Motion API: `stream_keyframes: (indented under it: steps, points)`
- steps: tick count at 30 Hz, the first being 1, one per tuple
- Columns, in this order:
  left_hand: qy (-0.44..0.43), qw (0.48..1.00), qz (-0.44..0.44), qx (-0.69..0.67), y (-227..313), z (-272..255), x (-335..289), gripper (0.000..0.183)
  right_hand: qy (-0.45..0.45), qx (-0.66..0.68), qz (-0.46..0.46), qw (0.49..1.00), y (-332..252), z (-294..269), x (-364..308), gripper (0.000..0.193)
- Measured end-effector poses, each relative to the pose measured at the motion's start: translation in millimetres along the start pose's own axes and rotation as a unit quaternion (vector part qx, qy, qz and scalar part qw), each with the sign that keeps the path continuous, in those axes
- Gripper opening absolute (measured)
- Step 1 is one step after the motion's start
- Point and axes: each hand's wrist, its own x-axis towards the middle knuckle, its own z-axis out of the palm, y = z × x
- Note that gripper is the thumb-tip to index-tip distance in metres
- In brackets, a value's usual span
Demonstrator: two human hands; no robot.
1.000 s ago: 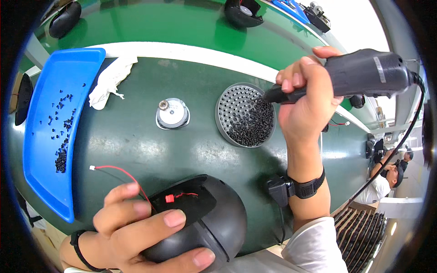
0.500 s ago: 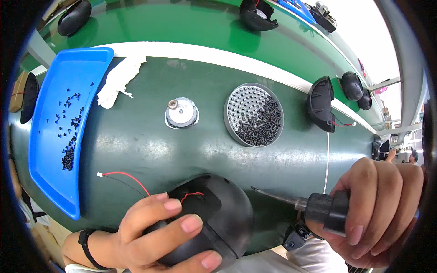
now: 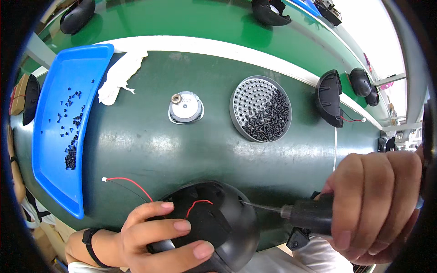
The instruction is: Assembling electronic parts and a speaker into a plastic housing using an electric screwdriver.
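Note:
My left hand [image 3: 159,236] holds a rounded black plastic shell [image 3: 227,232] at the table's near edge, fingers spread over its left side. A red wire [image 3: 125,179] with a small white connector comes out of the shell to the left, beside a thin black one. In my right hand [image 3: 373,204] is a black-bodied screwdriver [image 3: 309,214], the fingers wrapped round it. Its thin bit points left, and the tip meets the upper right side of the shell. Whether a screw sits at the tip is too small to tell.
A round grey dish [image 3: 260,109] holds many black screws. Further left are a round metal part [image 3: 185,107], a white cloth or bag [image 3: 122,77] and a blue tray [image 3: 59,168] with loose screws. Another black shell [image 3: 328,98] stands at the right; more lie on the green conveyor [image 3: 195,22].
My right hand has brought the screwdriver left, so its tip now meets the shell. The shell has turned slightly under my left hand. The view has shifted a little.

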Motion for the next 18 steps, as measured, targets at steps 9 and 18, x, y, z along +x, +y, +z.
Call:
stream_keyframes:
  steps: [9,18]
  points:
    - [0.059,0.998,-0.002,0.01,2,8,-3,0.041,-0.066,-0.034,-0.08,0.994,36,20,-5,0.031]
    - [0.047,0.999,-0.008,0.007,3,3,-4,0.041,-0.065,-0.068,-0.053,0.994,35,32,-3,0.03]
